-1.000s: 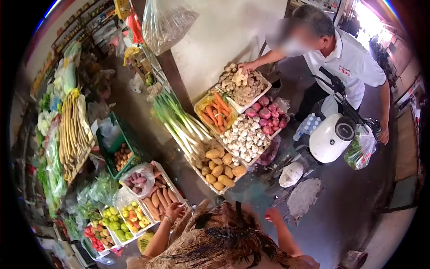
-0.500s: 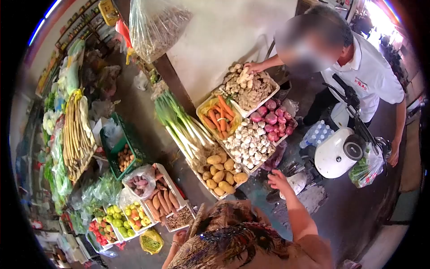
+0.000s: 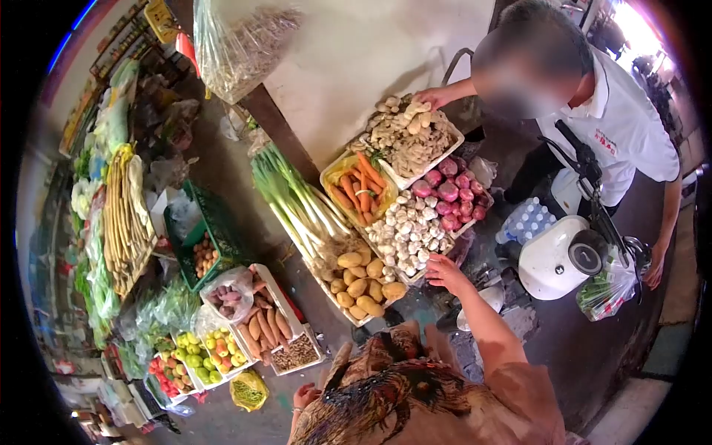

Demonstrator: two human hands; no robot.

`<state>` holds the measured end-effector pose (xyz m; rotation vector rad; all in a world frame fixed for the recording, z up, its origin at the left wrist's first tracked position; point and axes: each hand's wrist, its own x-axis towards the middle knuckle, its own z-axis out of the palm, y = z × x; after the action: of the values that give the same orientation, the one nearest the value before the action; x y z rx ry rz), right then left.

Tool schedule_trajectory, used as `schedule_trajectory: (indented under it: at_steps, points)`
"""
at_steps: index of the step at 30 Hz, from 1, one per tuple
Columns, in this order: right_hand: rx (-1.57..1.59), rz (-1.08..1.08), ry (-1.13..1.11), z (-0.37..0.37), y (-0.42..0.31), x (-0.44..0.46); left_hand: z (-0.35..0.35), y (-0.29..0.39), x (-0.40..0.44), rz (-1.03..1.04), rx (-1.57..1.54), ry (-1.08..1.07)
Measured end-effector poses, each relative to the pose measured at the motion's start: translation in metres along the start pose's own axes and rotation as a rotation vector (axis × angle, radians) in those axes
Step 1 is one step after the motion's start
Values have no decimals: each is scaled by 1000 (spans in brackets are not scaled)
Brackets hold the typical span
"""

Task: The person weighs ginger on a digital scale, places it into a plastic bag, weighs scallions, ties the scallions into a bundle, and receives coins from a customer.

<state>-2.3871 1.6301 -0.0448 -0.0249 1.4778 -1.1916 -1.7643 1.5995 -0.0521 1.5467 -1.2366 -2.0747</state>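
My right hand (image 3: 445,273) reaches forward with its fingers stretched out and nothing in them. It is at the lower edge of the garlic bulbs (image 3: 409,233); whether it touches them I cannot tell. Potatoes (image 3: 360,285) lie to its left and red onions (image 3: 449,193) farther up. Low beside my patterned garment (image 3: 393,386) is my left hand (image 3: 305,395), its fingers only partly visible. The box of small brown nuts or peanuts (image 3: 295,354) is nearest to it. A person's hand (image 3: 434,98) rests on the ginger (image 3: 417,137) at the far end.
A person in a white shirt (image 3: 619,126) leans over a white scooter (image 3: 560,256) carrying a bag of greens (image 3: 608,289). Carrots (image 3: 360,187), leeks (image 3: 297,193), sweet potatoes (image 3: 267,330), apples (image 3: 196,360) and a green crate (image 3: 194,252) stand around. A plastic bag (image 3: 241,52) hangs above.
My right hand has moved forward and left, closer to the garlic. My left hand has shifted slightly right. The person's hand stays at the ginger, while their head has moved right.
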Motion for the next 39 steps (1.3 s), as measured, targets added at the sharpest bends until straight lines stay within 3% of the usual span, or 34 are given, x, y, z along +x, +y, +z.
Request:
schedule_trajectory:
  at_steps: [3,8,15,19,29,39]
  points:
    - [36,-28,-47,-5,-7,6,-17,-54,4,-101,86,144]
    - [107,-223,-29,-8,-63,1,-22,-81,9,-169,161,234]
    - [156,-428,-10,-15,-135,24,1,-31,9,-195,183,185]
    - [183,-414,-19,-13,-144,19,-7,-62,5,-36,-17,135]
    - [222,-403,-29,-26,-133,23,-1,-88,-5,-136,81,209]
    - [318,-454,-2,-38,-180,8,0,-79,5,-142,103,193]
